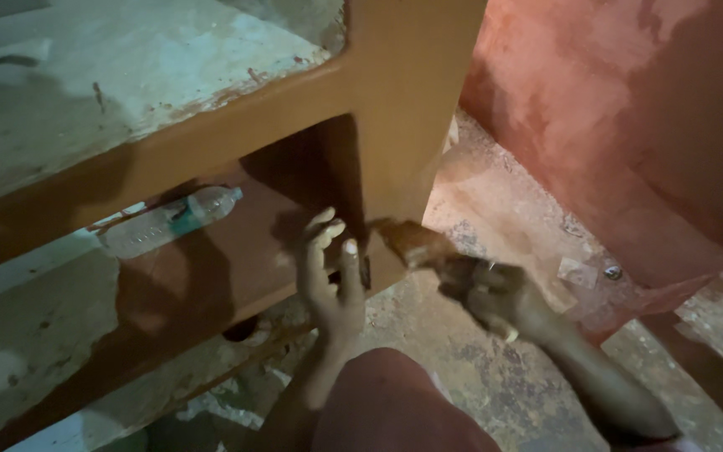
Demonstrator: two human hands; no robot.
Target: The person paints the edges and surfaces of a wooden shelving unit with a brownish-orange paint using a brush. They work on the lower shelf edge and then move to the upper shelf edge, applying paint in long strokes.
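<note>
Here, from the head camera, the left hand (pixel 330 272) lies flat with fingers spread against the lower rail of a brown-painted wooden frame (pixel 395 75), gripping nothing. The right hand (pixel 489 293) is clenched around the handle of a paintbrush (pixel 407 241), whose bristles touch the frame's upright post near its bottom corner. A clear plastic bottle (pixel 171 222) lies on its side behind the rail, left of both hands. The floor (pixel 495 209) below is rough and stained.

Stained concrete floor (pixel 479 377), reddish wall (pixel 629 109), dim warm light
</note>
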